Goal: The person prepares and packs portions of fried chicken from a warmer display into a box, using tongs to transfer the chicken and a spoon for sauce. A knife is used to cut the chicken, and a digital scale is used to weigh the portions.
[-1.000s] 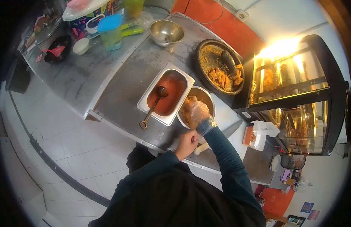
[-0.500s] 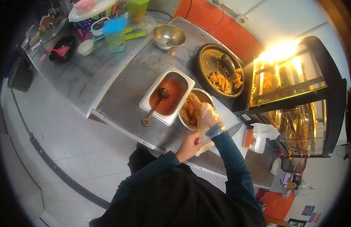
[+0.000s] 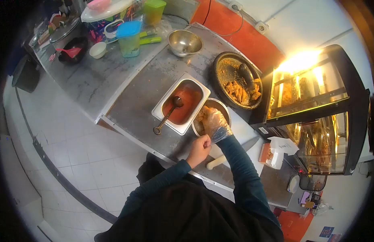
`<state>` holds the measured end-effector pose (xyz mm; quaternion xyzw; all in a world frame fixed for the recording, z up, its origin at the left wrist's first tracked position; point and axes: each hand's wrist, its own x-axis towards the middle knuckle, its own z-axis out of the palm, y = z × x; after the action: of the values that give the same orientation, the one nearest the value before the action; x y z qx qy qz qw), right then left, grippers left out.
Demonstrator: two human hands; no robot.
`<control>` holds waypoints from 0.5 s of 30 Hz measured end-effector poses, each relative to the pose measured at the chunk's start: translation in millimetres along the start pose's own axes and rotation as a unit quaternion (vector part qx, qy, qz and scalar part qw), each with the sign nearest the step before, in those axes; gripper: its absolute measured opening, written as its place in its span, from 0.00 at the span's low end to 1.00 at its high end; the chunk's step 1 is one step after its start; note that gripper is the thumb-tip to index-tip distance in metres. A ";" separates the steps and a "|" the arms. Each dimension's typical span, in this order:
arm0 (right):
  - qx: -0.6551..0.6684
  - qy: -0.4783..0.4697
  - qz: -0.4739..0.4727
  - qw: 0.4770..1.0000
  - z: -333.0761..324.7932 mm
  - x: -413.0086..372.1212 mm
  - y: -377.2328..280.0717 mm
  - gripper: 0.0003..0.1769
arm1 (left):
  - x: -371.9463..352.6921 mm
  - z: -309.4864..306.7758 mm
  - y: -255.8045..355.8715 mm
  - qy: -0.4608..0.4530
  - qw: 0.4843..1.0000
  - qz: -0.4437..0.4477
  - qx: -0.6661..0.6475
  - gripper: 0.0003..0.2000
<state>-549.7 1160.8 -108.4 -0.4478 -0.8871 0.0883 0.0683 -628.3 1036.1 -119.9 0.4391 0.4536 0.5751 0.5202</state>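
Observation:
Gloved in clear plastic, my right hand reaches into a round metal bowl that holds orange-brown food. Its fingers are down in the food, mostly hidden, so their grip cannot be made out. My bare left hand is closed at the bowl's near edge, close to my right wrist; whatever it may hold is hidden. Left of the bowl, a rectangular steel container holds red sauce with a ladle in it. Behind the bowl is a stone mortar with a pestle and brown pieces.
A knife with a pale handle lies near the counter's front edge on a white board. An open food box is beside the lit glass cabinet. At the back are a steel bowl and a blue-lidded container.
My right hand has moved deeper into the bowl, its fingers now lower in the food. My left hand has shifted slightly, and the knife handle shows more. The whole view has shifted slightly.

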 end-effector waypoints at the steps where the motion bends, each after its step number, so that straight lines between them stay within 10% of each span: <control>1: 0.000 -0.001 -0.001 1.000 0.3 -1.2 1.5 0.18 | 1.9 -0.8 1.8 0.007 1.000 0.006 0.003 0.07; 5: 0.471 0.079 0.146 0.866 27.9 0.8 23.9 0.16 | 7.1 -0.3 9.8 -0.002 1.000 0.001 -0.015 0.07; 7: 0.824 0.008 0.298 0.481 -4.5 -5.1 2.6 0.15 | 5.2 4.8 11.2 -0.031 0.999 0.008 -0.011 0.07; 8: 0.754 0.051 0.262 0.600 20.8 -10.8 29.7 0.16 | 3.8 7.5 11.5 -0.030 0.999 0.008 -0.011 0.07; 9: 0.754 0.051 0.262 0.600 28.8 -16.3 39.0 0.16 | 0.9 10.8 10.6 -0.041 0.999 0.030 -0.002 0.08; 11: 0.352 0.063 0.098 0.929 37.6 -28.2 47.2 0.20 | -4.8 14.0 10.5 -0.052 0.997 0.052 0.007 0.09; 13: 0.502 0.046 0.107 0.857 26.9 -31.0 36.5 0.24 | -8.4 14.9 14.1 -0.070 0.997 0.042 0.006 0.09; 15: 0.234 0.045 0.138 0.961 0.6 -32.2 19.7 0.21 | -8.1 13.6 15.3 -0.071 0.997 0.033 -0.003 0.09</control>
<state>-515.4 1146.3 -114.6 -0.5413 -0.7671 0.2818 0.1980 -617.5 1028.2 -102.4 0.4922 0.3992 0.5607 0.5329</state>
